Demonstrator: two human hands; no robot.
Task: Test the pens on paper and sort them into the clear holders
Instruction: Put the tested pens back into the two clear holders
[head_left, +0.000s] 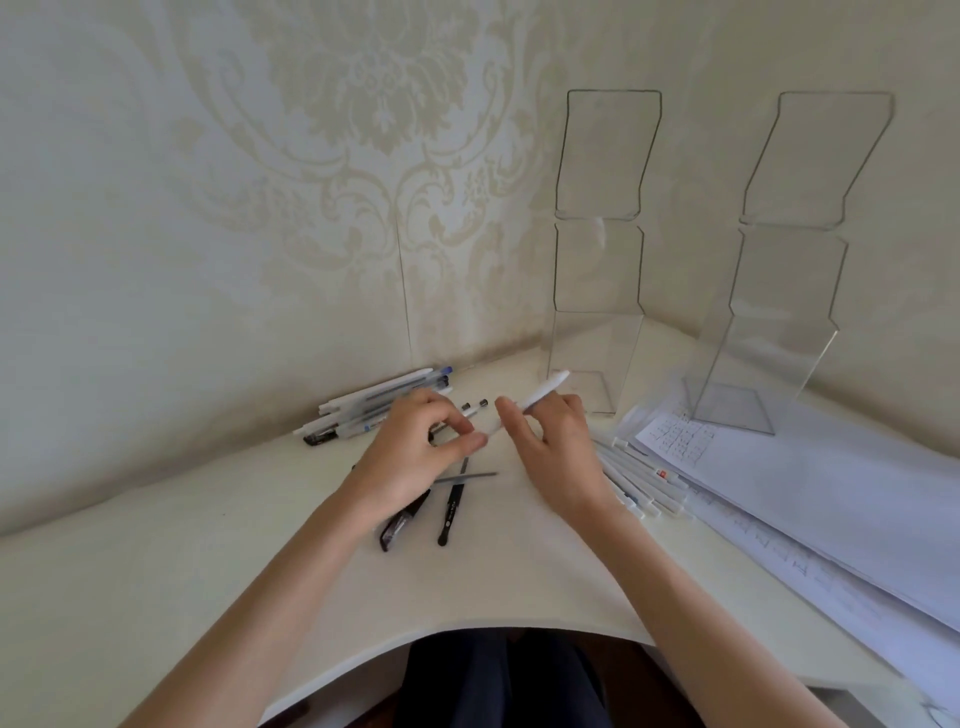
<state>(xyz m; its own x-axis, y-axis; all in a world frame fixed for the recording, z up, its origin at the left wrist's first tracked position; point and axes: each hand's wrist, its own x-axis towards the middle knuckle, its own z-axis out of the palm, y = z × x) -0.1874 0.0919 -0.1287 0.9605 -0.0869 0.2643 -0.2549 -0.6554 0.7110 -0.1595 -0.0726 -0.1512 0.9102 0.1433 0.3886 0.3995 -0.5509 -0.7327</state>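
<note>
Two holders, both empty: left clear holder (597, 270) stands upright on the desk (156, 571) right of centre, near the wall; right clear holder (789, 291) stands further right with its base on the paper stack (810, 499), well apart from the first. Each is stepped, no pens in any tier. Rest, left to right: loose pile of pens (384, 402) at mid-left, lying against the wallpapered wall (208, 208), mostly white barrels plus one black at the near end. Left hand (415, 447) sits in front of that pile and covers part of it, fingers curled, thumb and forefinger pinching the lower end of the white pen (543, 395). Below the left hand, two black pens (451, 506) lie on the desk, one partly under the wrist, with a thin grey refill (465, 476) lying across them. The white pen sits at frame centre, tilted up to the right, its top end in front of the left holder's base. Right hand (556, 447) grips the pen mid-barrel, fingers wrapped round it. Just right of that wrist a row of white pens (639, 480) lies side by side, touching the edge of the paper stack. Top sheet has small marks, too small to read.
</note>
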